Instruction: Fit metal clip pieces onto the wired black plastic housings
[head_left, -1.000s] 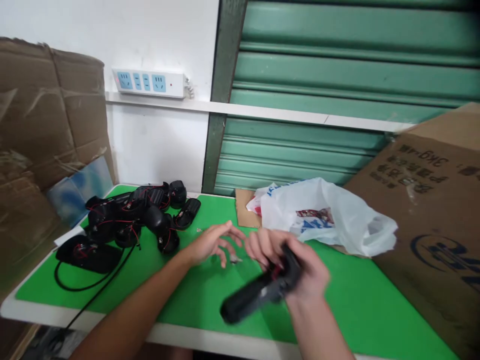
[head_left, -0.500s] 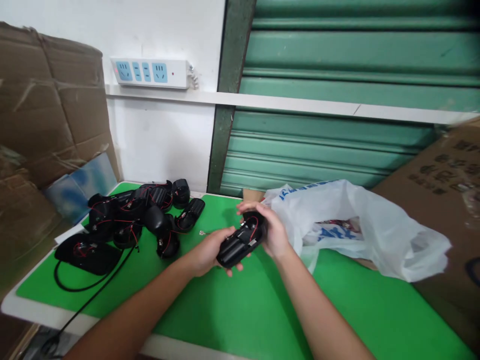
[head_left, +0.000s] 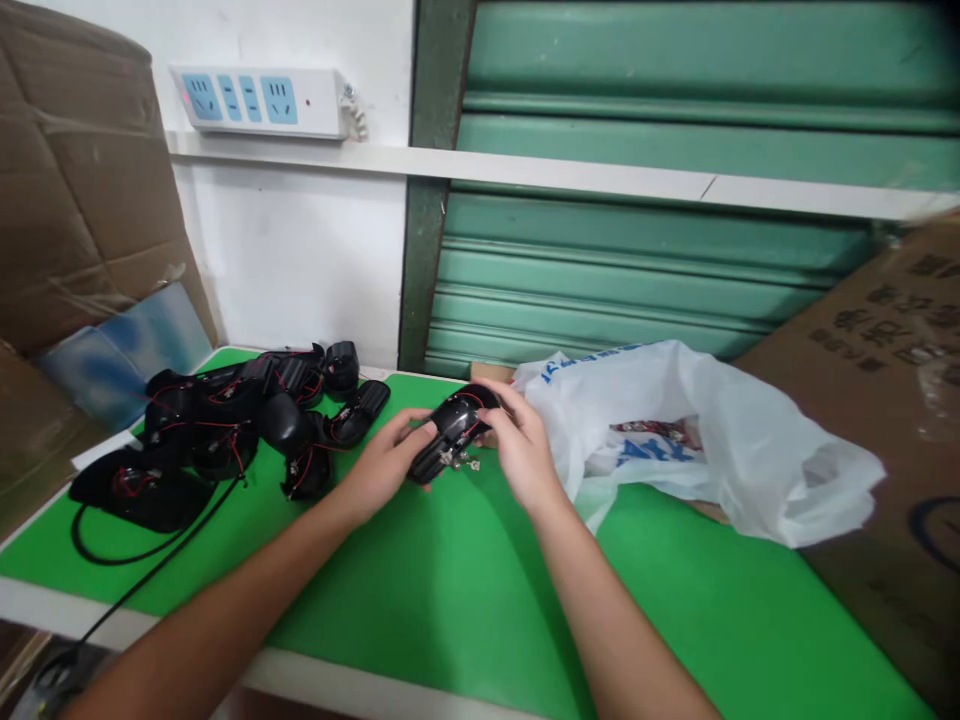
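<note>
Head view: both hands meet over the far middle of the green desk (head_left: pixel 465 600), sharing 1 black plastic housing (head_left: pixel 452 432) with red wires showing inside it. The left hand (head_left: pixel 386 462) closes its fingers round the near end; the right hand (head_left: pixel 517 445) is curled over the far end, fingertips pressed on the shell. Small metal pins stick out below the housing.

A second ago the right hand alone gripped the housing low and close to the body, with the left hand spread open beside it. Since then the part has been carried up and away, turned over, and taken by both hands, so the grip now looks like one for close fitting or inspection rather than carrying.

The white plastic bag (head_left: pixel 697 440) lies slumped just right of the right hand, its mouth toward the hands; something red and printed shows through its side, but what it holds cannot be told. Left of the hands sits a pile of black housings (head_left: pixel 240 420) with red wiring and a black cable (head_left: pixel 142 553), loose on the desk. A cardboard box (head_left: pixel 885 380) leans at the right edge.
</note>
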